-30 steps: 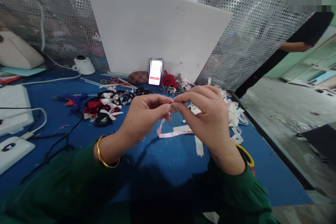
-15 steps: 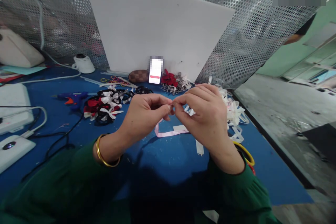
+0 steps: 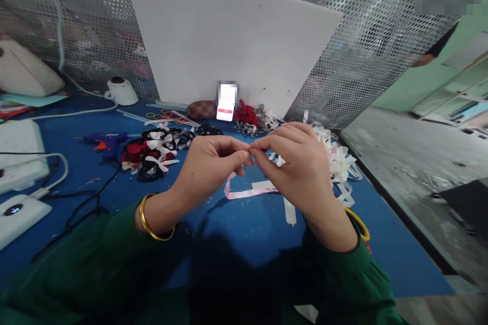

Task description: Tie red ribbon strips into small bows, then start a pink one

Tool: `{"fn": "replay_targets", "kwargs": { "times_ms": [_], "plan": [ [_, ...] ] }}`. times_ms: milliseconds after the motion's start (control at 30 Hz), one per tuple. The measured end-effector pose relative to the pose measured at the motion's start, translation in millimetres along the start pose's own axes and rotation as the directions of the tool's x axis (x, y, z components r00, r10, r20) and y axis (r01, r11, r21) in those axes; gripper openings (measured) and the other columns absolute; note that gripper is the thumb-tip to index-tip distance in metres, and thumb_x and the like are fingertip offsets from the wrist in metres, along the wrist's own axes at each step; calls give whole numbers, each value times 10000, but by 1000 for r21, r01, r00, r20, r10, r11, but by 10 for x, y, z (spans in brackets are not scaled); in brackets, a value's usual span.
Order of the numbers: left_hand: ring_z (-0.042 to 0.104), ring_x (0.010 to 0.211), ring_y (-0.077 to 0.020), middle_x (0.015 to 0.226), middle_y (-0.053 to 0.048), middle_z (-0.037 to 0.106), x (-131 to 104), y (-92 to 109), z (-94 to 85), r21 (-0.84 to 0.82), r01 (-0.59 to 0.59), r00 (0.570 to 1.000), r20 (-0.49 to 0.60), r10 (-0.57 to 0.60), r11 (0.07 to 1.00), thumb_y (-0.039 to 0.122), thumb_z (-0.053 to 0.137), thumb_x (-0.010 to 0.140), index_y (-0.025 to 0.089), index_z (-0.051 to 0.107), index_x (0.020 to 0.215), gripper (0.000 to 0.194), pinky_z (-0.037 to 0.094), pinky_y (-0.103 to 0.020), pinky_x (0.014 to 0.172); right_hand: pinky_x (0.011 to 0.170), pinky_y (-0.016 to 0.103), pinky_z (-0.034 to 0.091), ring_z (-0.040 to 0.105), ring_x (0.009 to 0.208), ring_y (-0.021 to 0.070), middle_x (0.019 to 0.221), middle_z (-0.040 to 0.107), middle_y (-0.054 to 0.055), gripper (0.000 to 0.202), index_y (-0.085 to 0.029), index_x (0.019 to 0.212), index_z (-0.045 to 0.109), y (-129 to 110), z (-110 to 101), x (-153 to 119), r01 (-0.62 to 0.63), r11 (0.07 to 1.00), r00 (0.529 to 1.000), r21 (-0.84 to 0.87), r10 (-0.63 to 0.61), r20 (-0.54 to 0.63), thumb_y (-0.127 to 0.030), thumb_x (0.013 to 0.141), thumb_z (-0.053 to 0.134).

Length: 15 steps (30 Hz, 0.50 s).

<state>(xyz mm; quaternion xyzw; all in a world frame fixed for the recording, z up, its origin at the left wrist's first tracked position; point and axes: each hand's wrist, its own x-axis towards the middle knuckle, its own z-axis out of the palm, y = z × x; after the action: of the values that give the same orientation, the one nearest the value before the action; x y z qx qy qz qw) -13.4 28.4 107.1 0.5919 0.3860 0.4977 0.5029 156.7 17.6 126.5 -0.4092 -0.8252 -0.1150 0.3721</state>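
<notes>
My left hand and my right hand meet fingertip to fingertip above the blue table. Both are closed in a pinch, and what lies between the fingertips is too small and hidden to make out. A pink ribbon hangs below the left fingers and runs along the table to the right, passing under my right hand. White strips lie beneath and beside the ribbon's right part.
Left of my hands are black, red and white bows and a blue glue gun with its cable. A lit phone leans on the white board. White ribbon pieces lie at right, near a yellow ring.
My fingertips have shifted very slightly where they meet. Both hands otherwise hold the same place, and the pink ribbon lies almost as before.
</notes>
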Motion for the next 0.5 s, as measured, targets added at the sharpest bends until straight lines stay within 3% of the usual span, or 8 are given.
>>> {"fn": "replay_targets", "kwargs": {
  "times_ms": [133,233,367,500],
  "plan": [
    [593,541,-105,592,1,664,0,37,2,99,-3,1000,19,1,995,117,653,733,133,716,672,89,484,-214,543,951,380,415,572,692,164,702,669,15,219,-206,726,664,-38,-10,1,114,983,993,-143,-112,27,-192,914,552],
    [594,544,-105,578,5,652,-9,63,1,132,-2,999,39,-4,991,99,634,734,131,716,671,109,483,-212,549,954,375,424,559,671,158,670,645,8,228,-204,697,649,-37,-13,4,116,984,993,-138,-116,12,-174,902,551],
    [604,544,-112,599,-4,667,-18,58,-2,67,4,998,62,-8,998,127,668,740,130,725,691,75,495,-225,549,925,364,440,547,642,139,643,619,-10,231,-203,668,621,-4,10,14,51,998,999,-28,-51,-12,-135,877,551],
    [624,563,-126,657,-25,708,-5,31,-24,-56,43,997,64,-40,997,180,722,741,138,745,748,48,519,-239,551,807,331,463,586,671,140,672,646,-16,188,-203,681,614,22,37,22,-103,979,993,175,111,-33,-130,853,594]
  ]
}}
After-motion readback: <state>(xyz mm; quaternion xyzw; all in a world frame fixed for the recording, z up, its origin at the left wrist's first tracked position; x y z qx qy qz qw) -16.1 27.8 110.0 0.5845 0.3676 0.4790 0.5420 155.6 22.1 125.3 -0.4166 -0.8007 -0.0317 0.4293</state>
